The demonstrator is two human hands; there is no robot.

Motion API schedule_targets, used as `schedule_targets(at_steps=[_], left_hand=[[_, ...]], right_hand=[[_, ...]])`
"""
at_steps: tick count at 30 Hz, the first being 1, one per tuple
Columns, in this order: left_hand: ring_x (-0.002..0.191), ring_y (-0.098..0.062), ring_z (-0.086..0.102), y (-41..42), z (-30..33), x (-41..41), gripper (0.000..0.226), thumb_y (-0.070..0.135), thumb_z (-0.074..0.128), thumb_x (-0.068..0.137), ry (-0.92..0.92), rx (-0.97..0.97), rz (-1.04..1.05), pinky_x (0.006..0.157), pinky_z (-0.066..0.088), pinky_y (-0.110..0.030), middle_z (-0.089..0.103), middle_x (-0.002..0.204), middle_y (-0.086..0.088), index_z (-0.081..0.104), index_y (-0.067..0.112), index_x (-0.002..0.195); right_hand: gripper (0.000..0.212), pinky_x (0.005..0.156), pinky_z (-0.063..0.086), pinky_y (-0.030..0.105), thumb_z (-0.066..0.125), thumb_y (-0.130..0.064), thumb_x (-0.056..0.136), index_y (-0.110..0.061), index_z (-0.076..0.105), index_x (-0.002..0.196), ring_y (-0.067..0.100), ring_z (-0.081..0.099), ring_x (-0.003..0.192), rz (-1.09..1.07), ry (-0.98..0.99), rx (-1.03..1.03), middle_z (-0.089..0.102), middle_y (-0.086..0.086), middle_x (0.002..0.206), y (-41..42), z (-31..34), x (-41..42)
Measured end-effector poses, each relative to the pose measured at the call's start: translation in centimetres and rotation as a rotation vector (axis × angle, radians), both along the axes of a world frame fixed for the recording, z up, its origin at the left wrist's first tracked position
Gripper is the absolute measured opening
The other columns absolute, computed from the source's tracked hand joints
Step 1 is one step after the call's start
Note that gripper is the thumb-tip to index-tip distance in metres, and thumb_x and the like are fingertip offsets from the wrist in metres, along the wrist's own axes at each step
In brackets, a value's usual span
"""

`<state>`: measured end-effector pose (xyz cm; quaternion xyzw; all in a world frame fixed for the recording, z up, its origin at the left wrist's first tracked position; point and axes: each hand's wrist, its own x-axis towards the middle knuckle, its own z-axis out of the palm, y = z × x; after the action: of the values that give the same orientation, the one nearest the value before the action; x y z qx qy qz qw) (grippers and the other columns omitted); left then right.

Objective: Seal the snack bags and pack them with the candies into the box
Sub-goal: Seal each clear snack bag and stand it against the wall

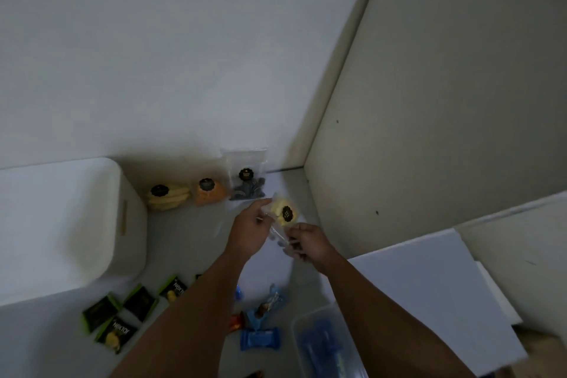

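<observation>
Both hands hold a clear snack bag [283, 212] of pale yellow snacks with a black round label, lifted above the table. My left hand [250, 230] grips its upper left edge, and my right hand [308, 244] pinches its lower open end. Three more snack bags stand against the wall: a yellow one [167, 195], an orange one [210, 190] and a dark one [247, 178]. Several green-black candy packets [119, 316] and blue wrapped candies [259, 337] lie near the table's front. A white box [438, 294] sits at the right.
A large white rounded container [61, 224] fills the left side. A clear plastic tub [325, 344] with blue items stands at the front right. A small orange-red candy [236, 322] lies between my forearms. White cabinet panels [429, 132] rise on the right.
</observation>
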<state>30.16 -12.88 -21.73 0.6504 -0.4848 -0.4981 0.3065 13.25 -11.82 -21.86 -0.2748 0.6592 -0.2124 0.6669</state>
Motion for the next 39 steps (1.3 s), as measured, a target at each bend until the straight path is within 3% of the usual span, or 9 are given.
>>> schedule_targets(at_steps=[3,8,11,15,19,23,26,32,39], left_hand=[[0.085,-0.023,0.071,1.0,1.6,1.1,0.014,0.024,0.063,0.087,-0.007,-0.047,-0.005,0.081,0.06,-0.049,0.074,0.093,-0.003,0.07,0.029,0.098],[0.077,-0.02,0.065,3.1,5.7,2.2,0.012,0.029,0.069,0.086,-0.236,-0.147,0.038,0.072,0.054,-0.036,0.065,0.079,0.002,0.059,0.022,0.088],[0.075,-0.019,0.066,5.2,7.4,3.1,0.019,0.04,0.07,0.084,-0.309,-0.169,0.035,0.071,0.056,-0.036,0.067,0.08,0.001,0.057,0.027,0.088],[0.076,-0.015,0.067,8.5,9.5,4.7,0.03,0.059,0.058,0.087,-0.474,-0.245,-0.043,0.067,0.052,-0.031,0.071,0.081,0.004,0.06,0.03,0.093],[0.071,-0.016,0.065,11.6,11.0,7.0,0.027,0.049,0.055,0.094,-0.562,-0.352,-0.14,0.068,0.057,-0.038,0.07,0.079,0.001,0.059,0.025,0.082],[0.071,-0.016,0.062,14.0,12.4,8.8,0.029,0.042,0.048,0.099,-0.584,-0.42,-0.168,0.064,0.051,-0.034,0.067,0.078,0.002,0.062,0.021,0.084],[0.071,-0.016,0.063,15.2,12.9,9.7,0.034,0.043,0.043,0.101,-0.594,-0.445,-0.19,0.064,0.053,-0.036,0.07,0.08,0.002,0.065,0.021,0.086],[0.07,-0.016,0.062,16.5,14.1,11.0,0.043,0.049,0.042,0.098,-0.607,-0.341,-0.223,0.064,0.049,-0.033,0.068,0.078,0.002,0.065,0.019,0.077],[0.054,-0.017,0.043,15.8,16.4,12.4,0.042,0.037,0.054,0.09,-0.513,-0.293,-0.067,0.056,0.033,-0.03,0.041,0.056,0.002,0.039,0.021,0.054]], right_hand=[[0.014,0.055,0.036,0.024,0.061,-0.023,0.097,-0.015,0.061,0.085,0.016,0.058,0.054,0.019,-0.016,-0.045,0.069,0.002,0.065,1.6,2.9,0.8],[0.039,0.072,0.059,0.035,0.073,-0.043,0.088,-0.014,0.066,0.113,0.026,0.075,0.089,-0.032,-0.181,-0.091,0.076,0.01,0.104,4.9,7.4,2.9],[0.038,0.078,0.058,0.037,0.079,-0.033,0.084,-0.016,0.066,0.116,0.028,0.075,0.093,-0.068,-0.172,-0.165,0.076,0.011,0.106,6.7,8.9,4.7],[0.017,0.072,0.059,0.032,0.065,-0.016,0.092,-0.008,0.069,0.106,0.024,0.074,0.082,-0.16,-0.093,-0.26,0.076,0.016,0.1,8.7,11.3,6.8],[0.02,0.076,0.06,0.038,0.065,-0.022,0.092,-0.009,0.072,0.105,0.025,0.074,0.081,-0.136,-0.092,-0.292,0.075,0.019,0.104,10.4,13.3,8.8],[0.019,0.075,0.061,0.04,0.07,-0.027,0.089,-0.012,0.074,0.1,0.028,0.075,0.086,-0.141,-0.098,-0.338,0.076,0.014,0.099,12.1,14.4,10.9],[0.014,0.068,0.061,0.032,0.07,-0.016,0.089,-0.011,0.074,0.102,0.029,0.075,0.093,-0.15,-0.062,-0.401,0.076,0.016,0.1,12.8,14.7,12.3],[0.015,0.066,0.059,0.029,0.069,-0.001,0.085,-0.007,0.075,0.097,0.021,0.071,0.083,-0.056,-0.005,-0.466,0.075,0.017,0.095,13.4,15.9,13.4],[0.031,0.066,0.06,0.033,0.064,0.001,0.086,-0.007,0.071,0.115,0.02,0.068,0.074,0.128,0.198,-0.605,0.072,0.019,0.088,12.8,17.0,14.1]])
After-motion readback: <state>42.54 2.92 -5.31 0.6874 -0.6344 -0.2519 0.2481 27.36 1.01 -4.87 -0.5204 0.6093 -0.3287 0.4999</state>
